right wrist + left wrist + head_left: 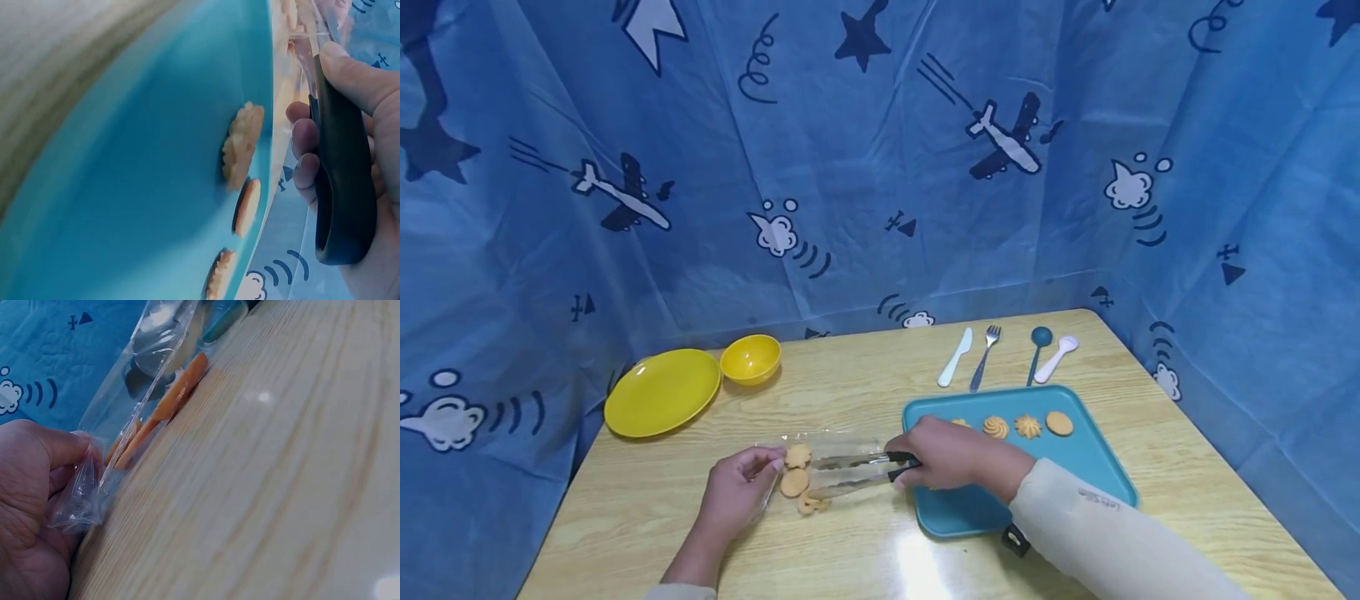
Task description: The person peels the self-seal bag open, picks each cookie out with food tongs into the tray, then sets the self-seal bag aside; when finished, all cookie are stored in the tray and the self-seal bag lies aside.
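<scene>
**Bag and tongs, one in each hand**

A blue curtain with planes and stars backs the worktop. Toward the right edge sits a teal tray. A yellow plate fills the far left corner. The clear bag lies between the middle and the near edge, pinched at its left end by the left hand. The right hand grips the tongs by their black handles, their tips inside the bag. A yellow bowl stands just beside the plate. Toward the far right corner lie a knife, a fork and two spoons. Smallest are the cookies: three at the bag's left end, others on the tray.
</scene>
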`<state>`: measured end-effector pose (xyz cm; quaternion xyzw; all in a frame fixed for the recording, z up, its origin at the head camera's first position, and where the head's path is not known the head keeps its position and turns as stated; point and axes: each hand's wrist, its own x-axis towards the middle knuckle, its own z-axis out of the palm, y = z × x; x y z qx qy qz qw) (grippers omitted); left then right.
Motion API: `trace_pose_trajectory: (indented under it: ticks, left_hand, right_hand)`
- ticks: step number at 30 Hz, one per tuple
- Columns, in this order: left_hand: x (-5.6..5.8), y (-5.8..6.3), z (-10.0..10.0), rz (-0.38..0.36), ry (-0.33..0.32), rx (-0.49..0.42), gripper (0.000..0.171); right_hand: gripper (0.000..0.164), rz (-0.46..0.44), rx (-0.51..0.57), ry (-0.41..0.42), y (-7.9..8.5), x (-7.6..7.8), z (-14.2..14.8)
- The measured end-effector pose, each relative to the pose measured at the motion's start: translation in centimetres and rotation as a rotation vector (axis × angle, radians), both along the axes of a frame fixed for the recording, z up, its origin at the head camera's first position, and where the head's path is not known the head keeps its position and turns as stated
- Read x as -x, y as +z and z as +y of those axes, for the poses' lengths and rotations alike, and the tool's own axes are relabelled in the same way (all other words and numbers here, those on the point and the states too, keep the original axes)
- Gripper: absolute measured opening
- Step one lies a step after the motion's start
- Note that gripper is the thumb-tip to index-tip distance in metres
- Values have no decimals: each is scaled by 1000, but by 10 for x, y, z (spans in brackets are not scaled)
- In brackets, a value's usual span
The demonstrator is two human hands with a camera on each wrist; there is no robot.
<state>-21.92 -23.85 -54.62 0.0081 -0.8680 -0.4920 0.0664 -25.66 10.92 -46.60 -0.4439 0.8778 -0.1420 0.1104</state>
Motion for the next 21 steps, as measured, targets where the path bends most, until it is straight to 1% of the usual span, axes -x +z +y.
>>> trace_pose_trajectory:
  ticks: [1, 2, 6, 9, 10, 12, 17, 21]
  left_hand:
    - [0, 0, 0, 6, -5, -1, 5]
    - [0, -1, -1, 11, -9, -3, 5]
    - [0, -2, -3, 14, -22, -22, 6]
    - [0, -2, -4, 10, -31, -47, 7]
    - [0, -2, -4, 9, -34, -54, 8]
    - [-1, -1, -5, 1, -34, -57, 9]
    - [-1, 0, -3, -17, -22, -38, 9]
    - [-1, -1, -2, -23, -21, -45, 9]
  right_hand:
    - [45, 5, -3, 0, 0, -1, -1]
    - [42, 13, -10, 2, 0, -1, -2]
    - [15, 8, -14, 6, -3, -2, -1]
    - [12, 13, -2, -5, -4, -2, 2]
    - [13, 12, 2, -16, -4, -2, 4]
    - [20, 10, 4, -28, -3, -2, 7]
    - [32, -20, 2, -26, -4, 1, 11]
    - [43, -46, -8, -21, -5, 4, 11]
